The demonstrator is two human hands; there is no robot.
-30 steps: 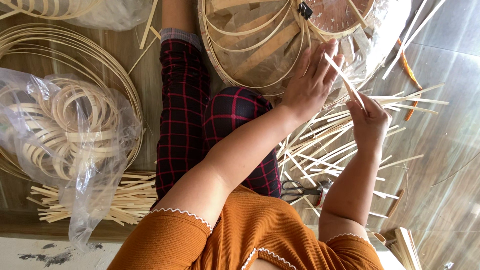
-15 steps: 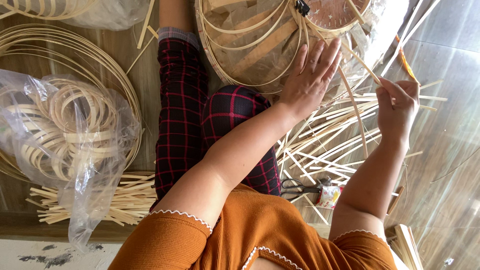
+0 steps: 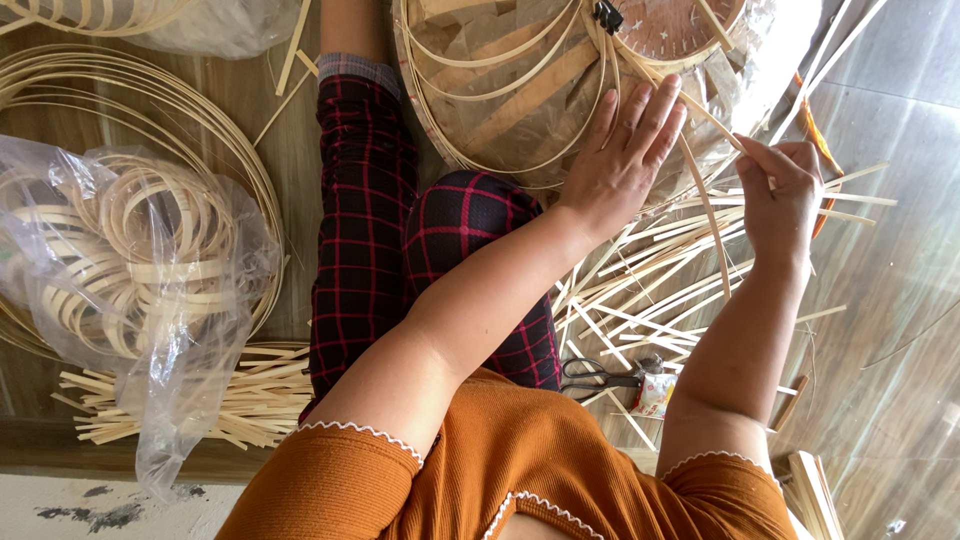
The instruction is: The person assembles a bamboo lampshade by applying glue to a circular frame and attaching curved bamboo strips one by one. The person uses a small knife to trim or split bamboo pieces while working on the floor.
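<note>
Scissors (image 3: 598,376), bagged bamboo hoops (image 3: 140,250) (clear plastic), cut sticks (image 3: 250,400).

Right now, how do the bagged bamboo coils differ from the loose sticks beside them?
The coils are thin strips wound into rings; the sticks are straight, short lengths. The coils sit inside a clear plastic bag; the sticks lie bare on the floor, partly under that bag. The coils are stacked round on round; the sticks lie roughly side by side in a flat bundle. Both are pale, cream-coloured bamboo.

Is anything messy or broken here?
Nothing looks broken. Loose bamboo strips lie scattered every which way on the floor beside the basket frame, and scissors sit half buried among them. The other strips are bundled more neatly.
</note>
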